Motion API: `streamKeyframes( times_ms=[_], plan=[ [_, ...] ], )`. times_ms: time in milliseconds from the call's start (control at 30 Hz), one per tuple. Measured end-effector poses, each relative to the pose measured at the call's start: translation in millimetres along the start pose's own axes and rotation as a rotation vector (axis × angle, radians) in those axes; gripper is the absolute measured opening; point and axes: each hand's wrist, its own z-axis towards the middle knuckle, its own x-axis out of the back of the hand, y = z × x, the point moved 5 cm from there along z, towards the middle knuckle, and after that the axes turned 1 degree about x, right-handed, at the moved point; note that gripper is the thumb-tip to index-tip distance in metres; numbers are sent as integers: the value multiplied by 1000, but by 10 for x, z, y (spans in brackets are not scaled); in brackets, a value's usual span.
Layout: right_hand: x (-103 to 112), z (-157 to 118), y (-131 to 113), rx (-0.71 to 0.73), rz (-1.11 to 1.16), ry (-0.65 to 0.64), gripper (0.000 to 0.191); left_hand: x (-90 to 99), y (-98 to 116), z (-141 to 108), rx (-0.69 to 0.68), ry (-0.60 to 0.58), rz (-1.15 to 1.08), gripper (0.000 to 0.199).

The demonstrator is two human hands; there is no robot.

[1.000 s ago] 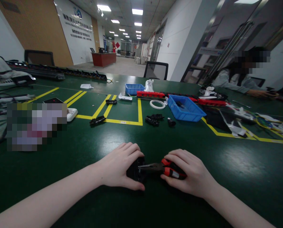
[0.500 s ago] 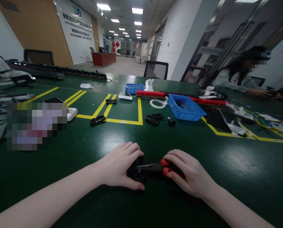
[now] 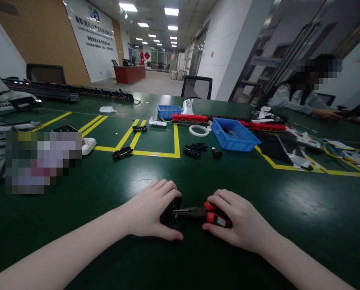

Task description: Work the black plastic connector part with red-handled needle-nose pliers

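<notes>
My left hand [image 3: 154,211] is closed around a small black plastic part [image 3: 177,219] on the green table, and covers much of it. Red-handled needle-nose pliers [image 3: 210,213] lie in my right hand [image 3: 238,221], with the thumb below the handles and the fingers over them. The pliers' narrow jaws reach left to the black part; whether they grip anything on it is too small to tell. Beyond my hands lie more black parts: a pair [image 3: 193,150], a short round one [image 3: 216,152] and a long one [image 3: 122,152].
A blue bin [image 3: 236,139] holding dark pieces stands beyond my right hand, near a white ring [image 3: 198,130] and a red strip [image 3: 189,117]. A smaller blue bin [image 3: 168,110] is farther back. Yellow tape [image 3: 156,154] marks the table [image 3: 107,262]. A person [image 3: 307,96] sits at far right.
My right thumb has shifted down and outward from the pliers, showing more of the lower handle. The jaws stay at the black part, and my left hand keeps its hold.
</notes>
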Motion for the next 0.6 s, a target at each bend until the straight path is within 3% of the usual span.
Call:
streamKeyframes(
  times_ms=[367,600],
  plan=[
    [12,15,12,40,-46,33,37,9,11,2,-15,15,12,72],
    [23,4,18,148,-130,181,38,43,4,12,-40,35,49,79]
  ],
)
